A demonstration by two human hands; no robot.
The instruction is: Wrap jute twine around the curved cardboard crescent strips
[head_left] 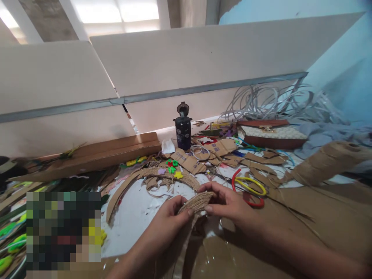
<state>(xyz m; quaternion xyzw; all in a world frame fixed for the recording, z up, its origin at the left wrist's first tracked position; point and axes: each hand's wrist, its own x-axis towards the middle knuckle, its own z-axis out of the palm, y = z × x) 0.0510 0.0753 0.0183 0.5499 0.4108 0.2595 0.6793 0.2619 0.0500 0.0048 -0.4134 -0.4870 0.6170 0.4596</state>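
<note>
Between both hands is a curved cardboard strip wrapped in jute twine [199,202]. My left hand [174,217] pinches its left part, with the thumb on top. At its right end my right hand [223,203] grips it, thumb in front and fingers behind. A long tail hangs from the strip toward the bottom of the view. Just beyond the hands lies an arched cardboard ring [122,190], partly covered in twine. On or beside that ring rest small flower shapes in green, purple and yellow [178,175]. Scissors with red and yellow handles [251,186] lie right of my right hand.
A dark bottle [183,133] with its lid up stands at the back. Cardboard scraps [188,161] and a roll of tape [200,153] lie before it. To the right are a twine spool [328,164], a handbag [271,135] and coiled pale strips [261,100]. A long cardboard box [116,155] lies left.
</note>
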